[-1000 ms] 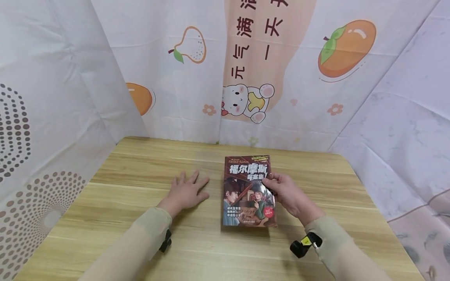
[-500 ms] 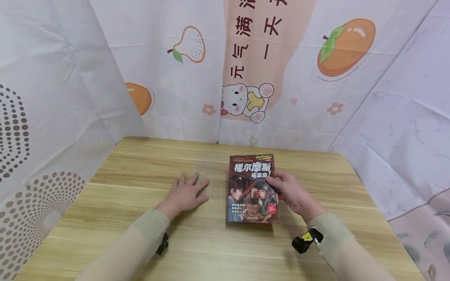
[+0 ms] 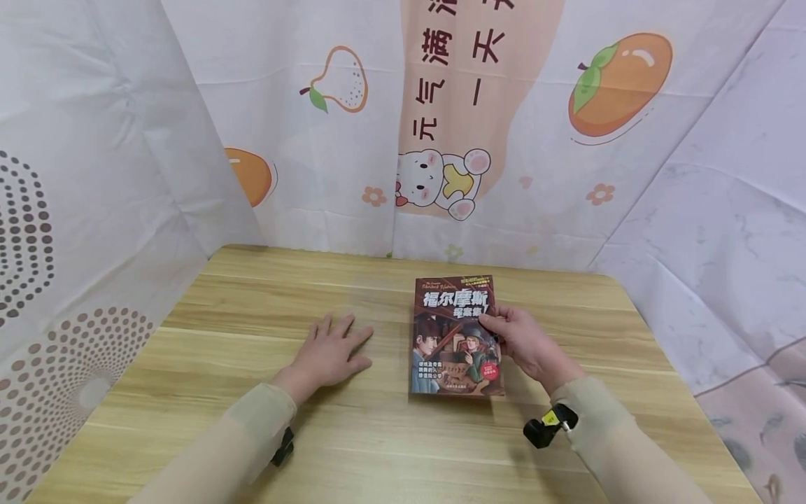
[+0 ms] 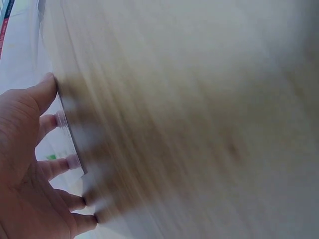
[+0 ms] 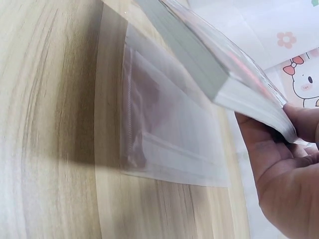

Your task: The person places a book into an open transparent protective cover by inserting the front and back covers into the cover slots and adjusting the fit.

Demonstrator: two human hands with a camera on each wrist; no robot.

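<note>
A dark red Sherlock Holmes book point(image 3: 456, 336) with Chinese lettering faces up, raised over the table. My right hand point(image 3: 525, 346) grips its right edge, thumb on the cover and fingers beneath. Beneath the book in the right wrist view, a clear plastic sleeve point(image 5: 174, 119) lies flat on the wood. My left hand point(image 3: 330, 350) rests on the table to the book's left, fingers spread. In the left wrist view, the fingers point(image 4: 52, 167) of that hand reach a thin clear edge on the wood.
The wooden table point(image 3: 352, 448) has rounded far corners. White curtains point(image 3: 302, 175) printed with fruit and a cartoon bear hang behind it, and others flank both sides. A black camera point(image 3: 548, 427) is strapped at the right wrist.
The book has moved a little to the right and away from me in my right hand's grip. My left hand has slid slightly left, staying on the table.
</note>
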